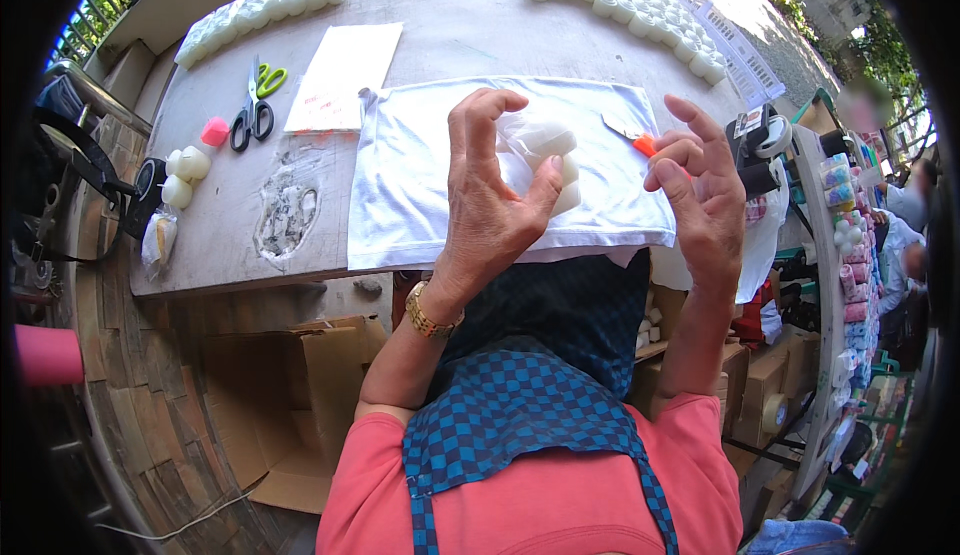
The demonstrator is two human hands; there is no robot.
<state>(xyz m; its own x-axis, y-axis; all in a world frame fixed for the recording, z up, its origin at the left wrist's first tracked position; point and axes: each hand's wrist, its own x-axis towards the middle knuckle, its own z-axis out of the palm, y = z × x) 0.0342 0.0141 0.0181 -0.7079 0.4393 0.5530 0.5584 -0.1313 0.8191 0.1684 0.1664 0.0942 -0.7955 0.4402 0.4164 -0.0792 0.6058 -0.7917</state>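
While both hands work above its near edge, these things show from largest to smallest:

Table (440,25): grey, worn top, running away from the person, with a rough damaged patch near its left front.
White cloth (420,175): spread flat on the near part of the table, its front edge hanging just over the rim.
Cardboard box (300,405): open, on the floor below the table's left front.
White sheet (345,75): paper lying beyond the cloth's left corner.
Rows of white candles (630,5): lined along the far right of the table, with another row at the far left.
Left hand (490,205): raised over the cloth, thumb and fingers curled and clamped on the wrapped candles.
Right hand (700,195): just right of the bundle, forefinger up, thumb and bent fingers pinched on the small cutter.
Wrapped candles (545,155): white round pieces in clear film, held above the cloth's middle.
Scissors (255,105): green and black handles, left of the sheet.
Small cutter (637,139): orange grip, thin blade pointing toward the bundle.
Pink block (214,132): beside the scissors.
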